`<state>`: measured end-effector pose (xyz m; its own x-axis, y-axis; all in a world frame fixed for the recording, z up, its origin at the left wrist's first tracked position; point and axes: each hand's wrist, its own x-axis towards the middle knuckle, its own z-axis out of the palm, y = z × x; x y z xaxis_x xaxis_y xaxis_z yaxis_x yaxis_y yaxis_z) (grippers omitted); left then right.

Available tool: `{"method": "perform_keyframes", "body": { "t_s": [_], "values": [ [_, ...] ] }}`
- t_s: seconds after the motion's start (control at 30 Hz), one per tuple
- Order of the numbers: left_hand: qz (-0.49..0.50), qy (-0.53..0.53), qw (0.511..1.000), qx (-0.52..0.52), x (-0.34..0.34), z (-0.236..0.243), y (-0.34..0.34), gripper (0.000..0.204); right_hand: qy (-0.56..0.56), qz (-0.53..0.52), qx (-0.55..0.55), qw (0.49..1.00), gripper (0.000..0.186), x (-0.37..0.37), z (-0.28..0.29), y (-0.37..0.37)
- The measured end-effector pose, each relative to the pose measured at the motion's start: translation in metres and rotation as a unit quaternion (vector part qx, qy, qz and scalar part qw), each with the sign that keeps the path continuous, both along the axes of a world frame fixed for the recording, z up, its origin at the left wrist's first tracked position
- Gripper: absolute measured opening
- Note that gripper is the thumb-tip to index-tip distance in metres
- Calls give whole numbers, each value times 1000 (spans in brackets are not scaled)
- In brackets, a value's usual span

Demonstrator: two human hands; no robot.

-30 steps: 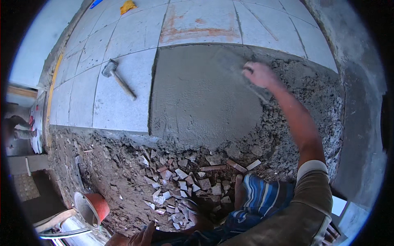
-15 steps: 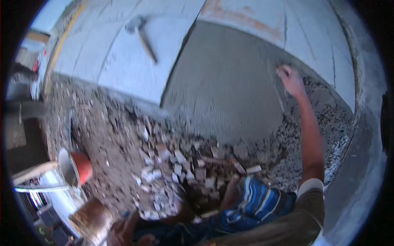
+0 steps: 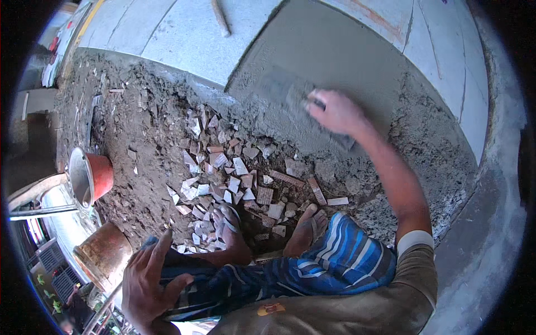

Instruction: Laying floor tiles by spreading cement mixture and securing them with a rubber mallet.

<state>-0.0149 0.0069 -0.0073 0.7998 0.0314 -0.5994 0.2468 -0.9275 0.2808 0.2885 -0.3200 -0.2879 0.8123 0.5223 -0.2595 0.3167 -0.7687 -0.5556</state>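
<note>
My right hand (image 3: 335,111) grips a flat metal plastering trowel (image 3: 279,92), slightly blurred, on the wet grey mortar (image 3: 324,44). It lies near the mortar's lower left, just right of a pale floor tile (image 3: 195,50). My left hand (image 3: 153,279) is over my lap at the lower left, fingers apart and nothing visibly held. A wooden tool handle (image 3: 219,17) lies on the tile, its head cut off by the picture's edge. Broken tile pieces (image 3: 240,166) are scattered on rough earth around my sandalled feet (image 3: 304,229).
A red bucket (image 3: 99,177) tilts at the left, with a rusty drum (image 3: 101,251) below it and a wooden beam (image 3: 33,190) beside them. Rough unsmoothed mortar (image 3: 424,173) lies at the right, along a grey concrete edge (image 3: 480,223). Laid tiles (image 3: 441,61) border the mortar.
The view has tilted downward, so tiles and mortar sit higher in the picture. My right hand has swept the trowel leftward and nearer. More of my left hand now shows.
</note>
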Motion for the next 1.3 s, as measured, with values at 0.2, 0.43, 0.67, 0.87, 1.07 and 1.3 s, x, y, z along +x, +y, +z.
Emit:
{"method": "perform_keyframes", "body": {
  "t_s": [0.2, 0.43, 0.67, 0.87, 1.07, 1.3],
  "values": [
    [-35, -53, 998, 13, -8, 2, 3, 85, 84, 88, 16, 992, 46, -68, 21, -6],
    [-41, -33, 999, -2, -11, 10, 0, 85, -32, 55, -95, 993, 43, -41, 40, -24],
    [-25, -41, 998, 35, -16, 7, 4, 88, -96, 39, -113, 988, 48, 55, 10, -13],
    [57, 40, 997, 41, -17, 8, 1, 92, -127, -142, -38, 981, 44, 153, -20, -59],
    [-5, -12, 999, 49, -17, 11, 2, 86, -15, -109, 16, 994, 45, 77, -5, 1],
    [-18, -26, 999, 37, -23, 4, 9, 88, 57, -47, 42, 996, 47, -36, 9, 66]
  ]
}}
